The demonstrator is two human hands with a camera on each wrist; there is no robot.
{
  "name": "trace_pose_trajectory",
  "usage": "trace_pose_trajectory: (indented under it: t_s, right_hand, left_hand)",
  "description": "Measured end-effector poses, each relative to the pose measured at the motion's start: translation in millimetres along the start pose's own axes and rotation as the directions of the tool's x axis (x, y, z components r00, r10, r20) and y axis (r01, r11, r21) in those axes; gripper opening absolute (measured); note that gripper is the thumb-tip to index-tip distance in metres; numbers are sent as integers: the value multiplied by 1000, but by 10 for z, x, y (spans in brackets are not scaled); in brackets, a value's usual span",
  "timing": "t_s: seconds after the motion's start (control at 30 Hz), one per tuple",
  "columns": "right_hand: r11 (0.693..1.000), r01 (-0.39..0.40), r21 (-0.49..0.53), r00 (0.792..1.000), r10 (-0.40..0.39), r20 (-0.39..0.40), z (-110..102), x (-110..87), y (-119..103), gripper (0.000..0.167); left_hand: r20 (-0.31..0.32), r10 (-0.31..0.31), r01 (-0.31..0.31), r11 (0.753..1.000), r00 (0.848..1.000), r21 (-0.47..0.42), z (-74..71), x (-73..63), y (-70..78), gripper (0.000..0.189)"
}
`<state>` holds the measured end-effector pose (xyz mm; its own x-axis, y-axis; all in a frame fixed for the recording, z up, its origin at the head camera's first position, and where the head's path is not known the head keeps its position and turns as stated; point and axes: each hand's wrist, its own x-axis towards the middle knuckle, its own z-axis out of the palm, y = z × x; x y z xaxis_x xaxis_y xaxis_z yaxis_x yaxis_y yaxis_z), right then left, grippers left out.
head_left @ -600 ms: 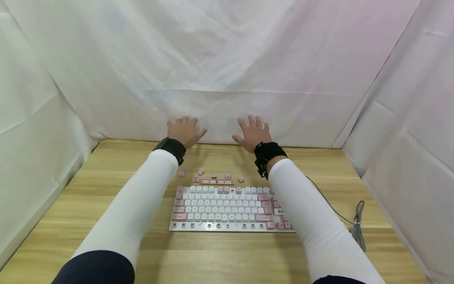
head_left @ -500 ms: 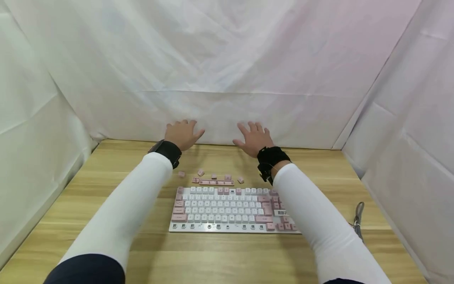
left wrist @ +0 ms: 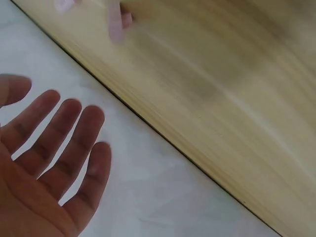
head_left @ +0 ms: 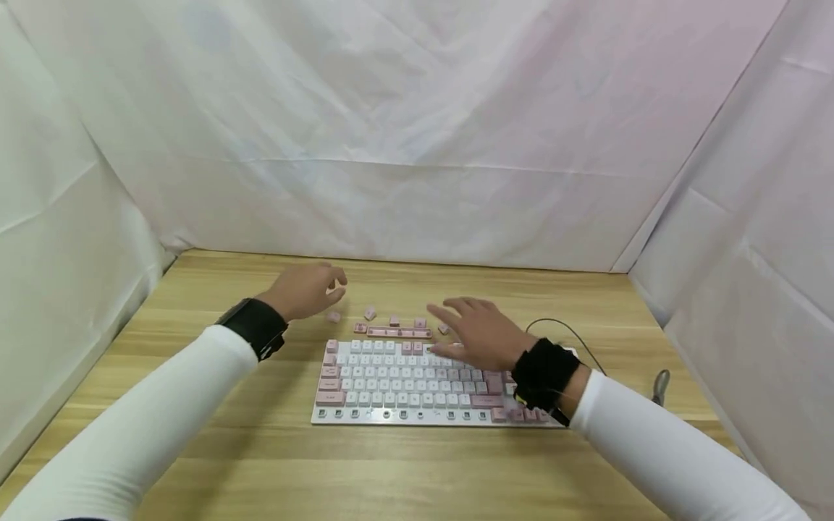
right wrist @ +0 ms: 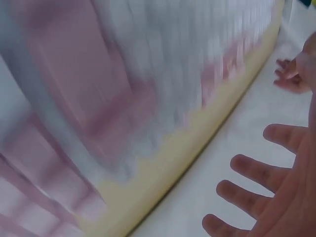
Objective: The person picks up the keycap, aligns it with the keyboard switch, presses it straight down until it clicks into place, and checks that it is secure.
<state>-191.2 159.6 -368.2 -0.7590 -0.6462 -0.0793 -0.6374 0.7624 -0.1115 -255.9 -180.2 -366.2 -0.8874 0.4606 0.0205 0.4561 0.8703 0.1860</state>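
Note:
A white keyboard (head_left: 391,387) with white and pink keycaps lies on the wooden table; bare switches show along its near edge. Just beyond it lie a long pink spacebar keycap (head_left: 399,333) and several small pink keycaps (head_left: 370,313). My left hand (head_left: 301,291) is above the table at the left of these caps, holding nothing. In the left wrist view its fingers (left wrist: 91,126) are spread and nearly straight. Over the keyboard's upper right part hovers my right hand (head_left: 483,334), palm down with fingers spread and nothing in them. It hides some keys beneath.
Behind the table (head_left: 215,289) hangs a white cloth (head_left: 404,210), with more white cloth at both sides. A thin cable (head_left: 567,327) runs from behind my right wrist toward a grey bundled end (head_left: 661,386) on the right.
Both hands have come back from the rear cloth toward me. The left moved to the left and turned inward; the right came down over the keyboard. The keycaps stayed in place.

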Motion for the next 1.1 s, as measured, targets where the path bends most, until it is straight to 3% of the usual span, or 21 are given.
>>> trace_pose_trajectory:
  t_s: [0.13, 0.27, 0.67, 0.9, 1.1]
  right_hand:
    - [998, 65, -21, 997, -64, 46, 43, -233, -141, 89]
    - [995, 98, -33, 994, -96, 59, 85, -366, -193, 102]
    - [994, 112, -2, 990, -112, 82, 174, -491, -250, 117]
    - [991, 133, -16, 989, -131, 65, 171, -520, -300, 119]
    - [992, 129, -12, 990, -128, 62, 187, -518, -361, 119]
  left_hand:
    - [29, -5, 5, 1000, 1000, 3, 18, -196, 44, 31]
    - [38, -4, 4, 1000, 999, -3, 28, -286, 84, 34]
    - [65, -32, 34, 999, 997, -29, 154, -308, 72, 26]
    - [53, -10, 11, 1000, 999, -10, 203, -327, 85, 22]
    - [68, -31, 32, 999, 997, -15, 190, -366, 63, 11]
